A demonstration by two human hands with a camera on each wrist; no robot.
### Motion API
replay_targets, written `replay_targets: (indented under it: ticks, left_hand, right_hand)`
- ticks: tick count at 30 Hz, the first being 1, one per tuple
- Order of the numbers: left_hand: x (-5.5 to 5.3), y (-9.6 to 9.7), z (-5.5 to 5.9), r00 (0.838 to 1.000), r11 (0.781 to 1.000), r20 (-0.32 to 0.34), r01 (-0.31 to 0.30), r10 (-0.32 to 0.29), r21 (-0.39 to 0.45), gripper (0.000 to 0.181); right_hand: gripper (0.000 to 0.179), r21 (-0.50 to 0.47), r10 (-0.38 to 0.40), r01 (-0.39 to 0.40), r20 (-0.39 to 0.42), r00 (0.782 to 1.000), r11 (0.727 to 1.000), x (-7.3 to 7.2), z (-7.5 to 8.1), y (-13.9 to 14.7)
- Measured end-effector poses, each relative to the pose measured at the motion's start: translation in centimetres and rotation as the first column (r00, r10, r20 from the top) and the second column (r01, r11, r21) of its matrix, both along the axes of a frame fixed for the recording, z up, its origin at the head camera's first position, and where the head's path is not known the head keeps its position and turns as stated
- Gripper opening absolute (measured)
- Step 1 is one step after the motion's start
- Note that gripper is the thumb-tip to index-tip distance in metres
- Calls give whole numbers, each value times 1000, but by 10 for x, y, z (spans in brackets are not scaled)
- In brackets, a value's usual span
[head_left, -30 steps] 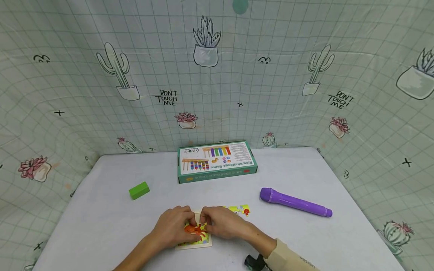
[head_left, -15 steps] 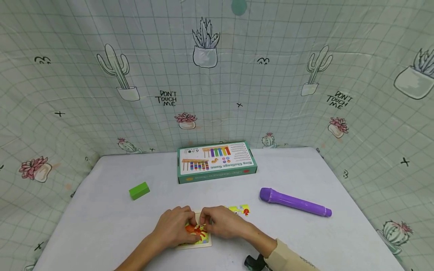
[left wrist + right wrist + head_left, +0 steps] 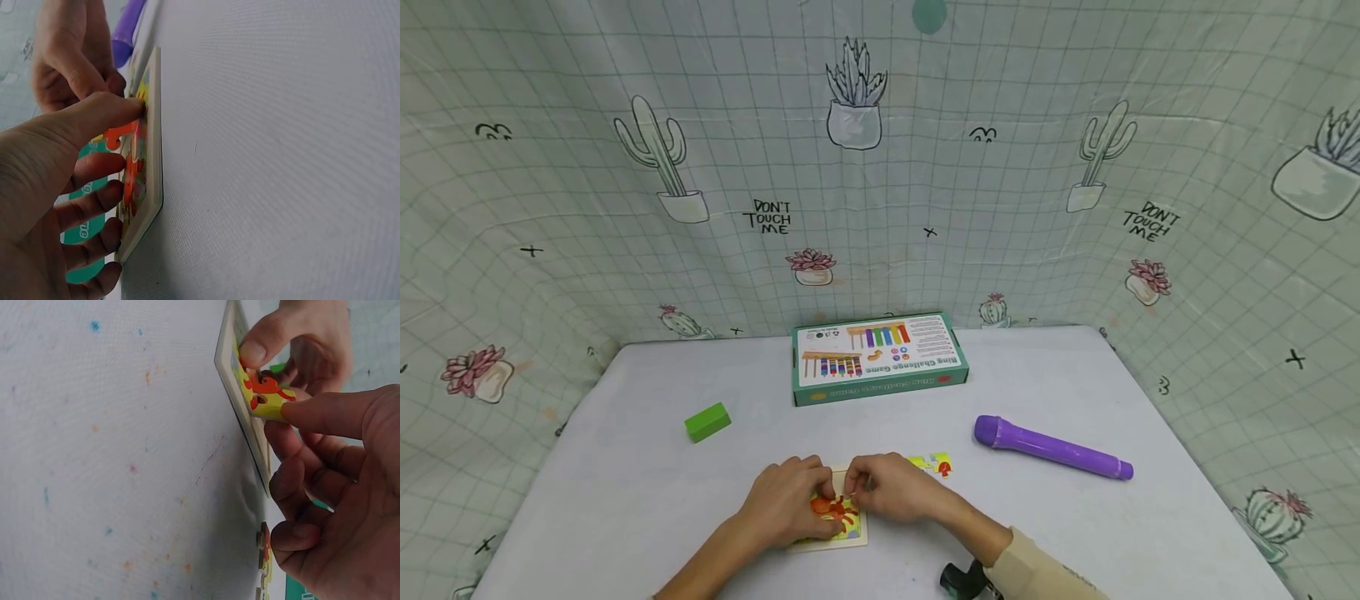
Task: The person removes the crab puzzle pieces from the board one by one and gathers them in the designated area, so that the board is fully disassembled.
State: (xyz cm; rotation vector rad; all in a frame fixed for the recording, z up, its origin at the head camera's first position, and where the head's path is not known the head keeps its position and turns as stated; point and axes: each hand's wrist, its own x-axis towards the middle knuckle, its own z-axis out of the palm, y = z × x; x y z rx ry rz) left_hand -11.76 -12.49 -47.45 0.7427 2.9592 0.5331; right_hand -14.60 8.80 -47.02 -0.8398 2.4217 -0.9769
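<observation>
The right hand (image 3: 895, 490) pinches a thin piece (image 3: 269, 411) over the pale-rimmed board (image 3: 829, 546); the left hand (image 3: 786, 502), fingers loosely bent, rests on it. White textured table (image 3: 625, 500) separates board, ridge-edged block (image 3: 707, 422) and smooth mic (image 3: 1052, 447).

1. So the left forearm (image 3: 715, 557) angles up from lower left, bare, with the left hand (image 3: 786, 504) palm down, its thumb (image 3: 106, 111) stretched away from the bent fingers (image 3: 94, 205).
2. Right forearm (image 3: 973, 527) comes in from lower right; right hand's (image 3: 895, 490) thumb and index are pinching, other fingers curled.
3. Hands are super close together.
</observation>
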Motion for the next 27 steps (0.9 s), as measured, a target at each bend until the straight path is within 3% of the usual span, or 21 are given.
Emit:
replay_targets:
  ticks: [12,22,27]
  left_hand:
    - [0,1,-5,1000,1000,-7,-3,3,7,38]
    - [0,4,-5,1000,1000,13,-12,12,-1,42]
    - [-1,5,-4,999,1000,27,-19,19,-3,43]
  right_hand:
    - [17,72,40,-34,-81,996,997,5,3,-3]
    - [16,23,62,-61,-43,997,998,3,0,-2]
    - [16,-32,36,-35,28,999,999,-2,3,0]
